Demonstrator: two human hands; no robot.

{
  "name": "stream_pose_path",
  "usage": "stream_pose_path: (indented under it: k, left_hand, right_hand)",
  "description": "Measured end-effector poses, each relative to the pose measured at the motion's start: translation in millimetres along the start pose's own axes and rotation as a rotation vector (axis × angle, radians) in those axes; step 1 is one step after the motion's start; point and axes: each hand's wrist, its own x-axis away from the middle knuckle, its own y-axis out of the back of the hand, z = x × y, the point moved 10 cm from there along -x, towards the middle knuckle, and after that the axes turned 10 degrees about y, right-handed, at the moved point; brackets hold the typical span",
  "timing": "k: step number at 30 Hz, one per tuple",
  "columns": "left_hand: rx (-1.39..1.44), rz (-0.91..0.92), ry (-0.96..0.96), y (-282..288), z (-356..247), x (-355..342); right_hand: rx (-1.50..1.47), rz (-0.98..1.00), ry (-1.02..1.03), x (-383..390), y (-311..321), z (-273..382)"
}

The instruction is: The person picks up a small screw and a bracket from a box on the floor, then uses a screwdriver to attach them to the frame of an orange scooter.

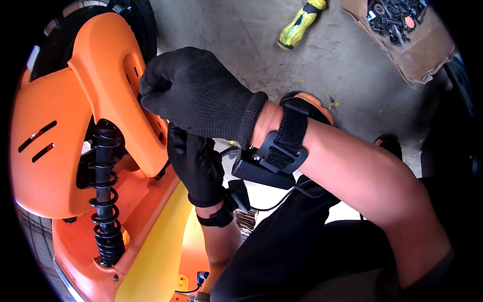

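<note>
My right hand (196,93), in a black knit glove, is at the slotted edge of an orange plastic cover (108,80). Its thumb and fingers are pressed together, and whatever lies between them is hidden. Just below, my left hand (196,166), gloved in black too, is held against the lower edge of the same cover. The right hand covers part of it, and its fingertips do not show. Slots and a dark hole run along the cover's near face. A black coil-spring shock absorber (105,196) stands beside the cover, rising from an orange body panel (80,244).
A black tyre (143,25) is behind the cover. On the concrete floor lies a yellow-and-black tool handle (299,27). A cardboard box (422,53) at upper right holds loose bolts and washers (395,20). Black devices with a cable (274,207) are strapped to my wrists.
</note>
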Motion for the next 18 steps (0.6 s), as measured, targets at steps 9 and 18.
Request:
stream_pose_path:
  k: [9, 18]
  left_hand:
    - [-0.722, 0.015, -0.547, -4, -17, 15]
    - [0.061, 0.087, -0.028, 13, 22, -5]
  right_hand:
    - [0.041, -0.074, -0.093, 9, -6, 8]
    - [0.108, -0.152, 0.011, 11, -4, 18]
